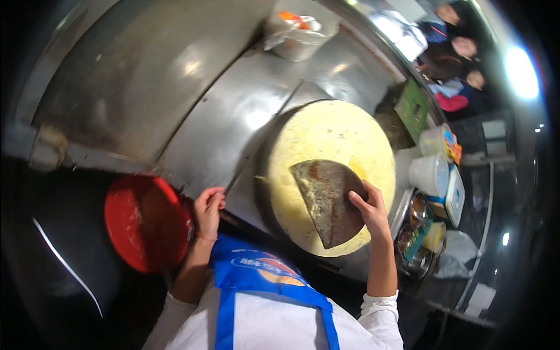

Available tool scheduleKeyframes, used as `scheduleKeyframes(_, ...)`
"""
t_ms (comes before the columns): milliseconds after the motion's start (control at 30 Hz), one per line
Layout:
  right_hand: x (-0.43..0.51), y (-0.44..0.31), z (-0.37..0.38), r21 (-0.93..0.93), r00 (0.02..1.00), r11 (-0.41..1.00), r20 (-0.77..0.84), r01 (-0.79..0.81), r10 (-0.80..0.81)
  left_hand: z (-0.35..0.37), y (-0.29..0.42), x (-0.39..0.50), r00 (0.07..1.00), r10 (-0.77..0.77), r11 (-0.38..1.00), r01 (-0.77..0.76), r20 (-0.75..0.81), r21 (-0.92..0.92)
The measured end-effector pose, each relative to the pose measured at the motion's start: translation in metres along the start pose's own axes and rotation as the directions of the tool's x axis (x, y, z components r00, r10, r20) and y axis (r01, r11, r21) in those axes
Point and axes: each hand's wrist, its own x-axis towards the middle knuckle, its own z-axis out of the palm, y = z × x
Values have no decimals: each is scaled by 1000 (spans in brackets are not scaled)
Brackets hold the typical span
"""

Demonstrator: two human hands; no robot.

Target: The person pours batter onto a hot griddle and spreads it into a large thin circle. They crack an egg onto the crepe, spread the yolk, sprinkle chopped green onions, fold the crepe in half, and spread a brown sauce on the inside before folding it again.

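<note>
My right hand grips a half-round metal scraper by its curved side, thumb on top. The scraper's face is dull and smeared with yellow bits. Beneath it, a pale yellow crepe covers most of a round griddle, whose dark side shows at the left. A darker yellow wet patch lies on the crepe beside the scraper. Near the counter's front edge, my left hand is loosely curled, with nothing visible in it. Whether it touches the edge is hard to tell.
Left of my left hand is a red basin. At the right stand white tubs and a metal tray with bowls. A plastic-topped pot stands on the steel counter. Several people are beyond the counter.
</note>
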Motion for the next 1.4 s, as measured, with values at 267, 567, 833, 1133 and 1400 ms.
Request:
scheduleKeyframes(267, -67, 85, -88, 294, 818, 951, -522, -91, 240, -11, -5, 5, 1000, -27, 990, 25, 10, 141)
scheduleKeyframes(567, -57, 126, -82, 230, 844, 972, -511, -49, 163, 115, 71, -16, 651, 212, 646, -653, 729, 396)
scheduleKeyframes(833, -42, 120, -90, 345, 775, 937, -573, -65, 264, 129, 71, -40, 599, 273, 579, -727, 752, 369)
scheduleKeyframes(1133, -14, 114, -91, 309, 777, 945, -569, -102, 270, -7, 30, -9, 988, 140, 885, -151, 59, 440)
scheduleKeyframes(1400, -12, 87, -89, -25, 850, 1000, -526, 1, -14, -44, -21, -22, 992, 19, 967, 14, -127, 254)
